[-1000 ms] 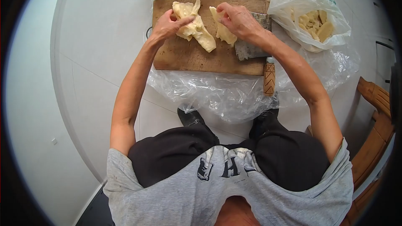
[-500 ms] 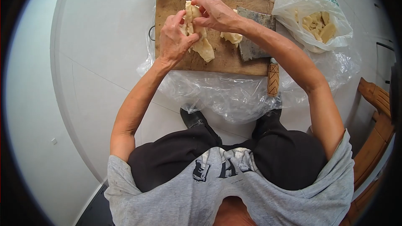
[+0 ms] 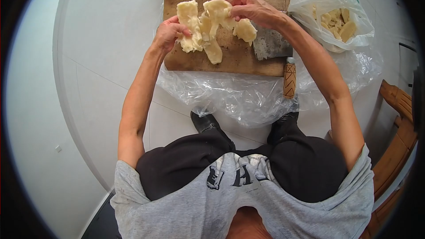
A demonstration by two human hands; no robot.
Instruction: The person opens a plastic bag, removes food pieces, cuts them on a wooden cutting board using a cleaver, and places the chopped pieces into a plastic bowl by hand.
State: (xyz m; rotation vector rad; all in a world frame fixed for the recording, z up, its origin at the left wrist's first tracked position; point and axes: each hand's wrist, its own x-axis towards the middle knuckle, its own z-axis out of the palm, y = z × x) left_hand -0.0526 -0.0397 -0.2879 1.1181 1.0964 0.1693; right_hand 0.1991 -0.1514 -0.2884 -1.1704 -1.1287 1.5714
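My left hand (image 3: 168,31) grips one pale strip (image 3: 189,24) by its left side; my right hand (image 3: 250,6) pinches the other piece (image 3: 219,9). Both are lifted just above the cutting board (image 3: 230,57), near its far edge, long axes running toward me. A cleaver (image 3: 270,46) lies at the board's right edge.

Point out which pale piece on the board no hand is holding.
The long piece lying flat on the board, below and between both hands; the others are lifted.
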